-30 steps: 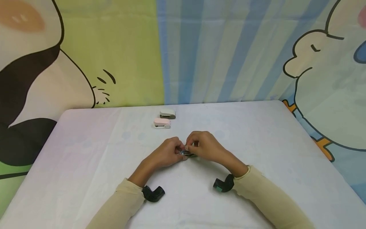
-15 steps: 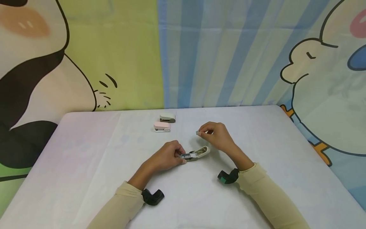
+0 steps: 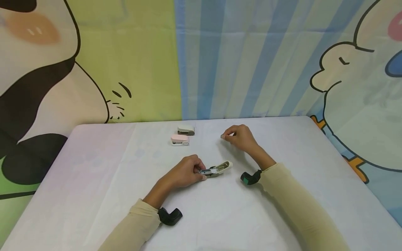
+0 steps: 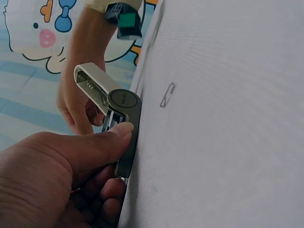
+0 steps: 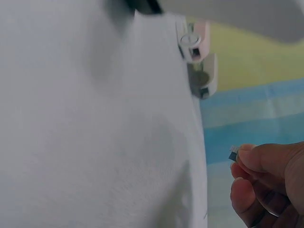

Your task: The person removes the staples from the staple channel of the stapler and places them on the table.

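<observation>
My left hand [image 3: 183,170] grips a cream and dark-grey stapler [image 3: 223,167] by its base, close over the white table. The stapler's top is swung back, so the metal staple channel lies exposed, as the left wrist view shows with the thumb [image 4: 102,145] pressed on the base's side. Out to the right and farther back, my right hand [image 3: 242,137] pinches a short grey strip of staples [image 5: 233,155] between thumb and forefinger, raised above the table. Its other fingers are curled loosely.
Toward the back of the table [image 3: 106,181] lie a pink stapler [image 3: 180,140] and, just behind it, a pale grey-green stapler [image 3: 186,130]. A printed cloth [image 3: 150,62] hangs beyond the far edge. Black wrist cameras stick out from both sleeves.
My right hand has left the stapler, drawing back and to the right with the staple strip. The left hand keeps its grip on the opened stapler, almost still.
</observation>
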Tool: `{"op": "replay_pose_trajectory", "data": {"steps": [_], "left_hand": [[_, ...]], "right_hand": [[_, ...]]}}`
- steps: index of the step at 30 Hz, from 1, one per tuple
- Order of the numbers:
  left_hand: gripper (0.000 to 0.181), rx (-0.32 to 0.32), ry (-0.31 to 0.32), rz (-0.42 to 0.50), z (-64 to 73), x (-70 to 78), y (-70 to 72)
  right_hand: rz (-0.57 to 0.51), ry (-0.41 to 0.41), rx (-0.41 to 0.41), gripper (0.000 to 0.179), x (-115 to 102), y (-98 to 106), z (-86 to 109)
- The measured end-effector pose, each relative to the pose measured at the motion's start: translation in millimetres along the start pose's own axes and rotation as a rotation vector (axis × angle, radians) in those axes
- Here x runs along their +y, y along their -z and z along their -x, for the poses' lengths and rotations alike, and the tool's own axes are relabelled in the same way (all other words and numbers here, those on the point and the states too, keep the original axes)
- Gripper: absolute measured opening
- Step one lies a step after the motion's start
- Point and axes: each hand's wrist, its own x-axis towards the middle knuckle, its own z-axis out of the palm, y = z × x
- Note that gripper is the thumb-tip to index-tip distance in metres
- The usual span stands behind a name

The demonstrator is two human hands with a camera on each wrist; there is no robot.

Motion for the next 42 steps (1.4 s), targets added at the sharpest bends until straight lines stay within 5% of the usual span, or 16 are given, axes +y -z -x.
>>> {"op": "replay_pose_trajectory", "data": {"steps": [12,25,42], "left_hand": [[0.016,0.006,-0.016,-0.026,2.1,-1.0,0.6],[0.016,-0.003,-0.01,-0.023,1.2,-2.0,1.1],[0.017,-0.003,0.005,-0.004,1.0,-3.9,1.7]], "right_hand": [[0.041,-0.159,-0.108,0.014,0,-18,-38.8],[0.177,-0.005,-0.14,0.011,8,-19,-46.1],[0.243,-0.055,-0.271,0.015,12,-8,-39.2]]}}
